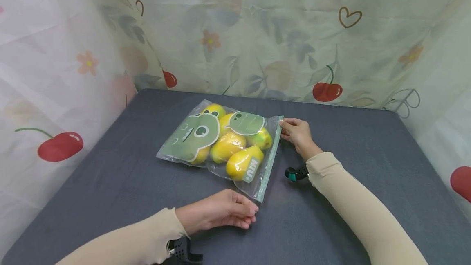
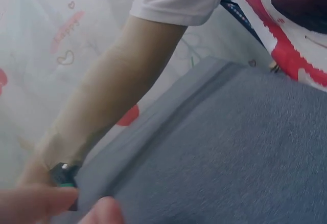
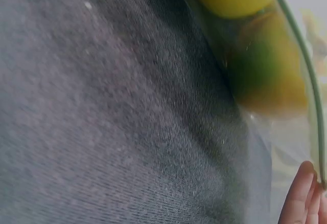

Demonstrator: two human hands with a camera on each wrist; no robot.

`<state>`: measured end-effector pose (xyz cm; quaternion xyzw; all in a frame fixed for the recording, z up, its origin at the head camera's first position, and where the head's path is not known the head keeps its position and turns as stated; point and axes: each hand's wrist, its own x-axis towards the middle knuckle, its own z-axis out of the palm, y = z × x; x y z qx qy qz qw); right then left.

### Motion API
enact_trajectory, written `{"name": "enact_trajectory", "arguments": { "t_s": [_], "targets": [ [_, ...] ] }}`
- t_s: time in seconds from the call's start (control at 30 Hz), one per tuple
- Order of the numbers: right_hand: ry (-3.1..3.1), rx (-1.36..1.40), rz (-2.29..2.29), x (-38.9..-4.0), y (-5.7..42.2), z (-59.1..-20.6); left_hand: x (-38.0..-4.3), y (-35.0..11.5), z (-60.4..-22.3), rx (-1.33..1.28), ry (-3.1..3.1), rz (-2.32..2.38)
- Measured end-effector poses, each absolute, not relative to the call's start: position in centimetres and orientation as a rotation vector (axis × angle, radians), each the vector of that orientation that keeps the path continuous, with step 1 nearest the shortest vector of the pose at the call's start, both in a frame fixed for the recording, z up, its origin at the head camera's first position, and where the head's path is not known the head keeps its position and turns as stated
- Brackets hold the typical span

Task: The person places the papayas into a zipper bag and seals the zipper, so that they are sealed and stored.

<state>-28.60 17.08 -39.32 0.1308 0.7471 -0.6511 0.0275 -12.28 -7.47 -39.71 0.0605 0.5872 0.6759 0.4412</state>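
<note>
A clear zip bag (image 1: 217, 169) with green cartoon prints lies flat on the dark table, its green zip strip (image 1: 271, 162) on the right side. Several yellow fruits (image 1: 228, 146), mango-like and some tinged green, fill it. At the strip's far end my right hand (image 1: 297, 135) pinches the bag's corner; the right wrist view shows fingertips (image 3: 301, 188) against the strip. My left hand (image 1: 229, 209) is just in front of the near corner, fingers loosely bent and holding nothing visible. In the left wrist view its thumb and a finger stand apart.
The dark grey table (image 1: 128, 199) has a cloth curtain (image 1: 250, 32) printed with cherries and flowers behind it and at both sides. Each wrist wears a black strap mount (image 1: 297, 173).
</note>
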Motion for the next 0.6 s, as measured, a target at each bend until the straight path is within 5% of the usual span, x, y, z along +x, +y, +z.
{"name": "enact_trajectory", "arguments": {
  "t_s": [0.3, 0.6],
  "targets": [
    [2.324, 0.328, -1.997, -27.0, 16.9, -38.8, -14.6, -10.7, -34.8, 0.506, 1.796, 1.544],
    [2.276, 0.229, -1.943, -24.4, 16.8, -39.2, -18.7, -16.0, -30.8, 0.387, 2.224, 1.694]
  ]
}}
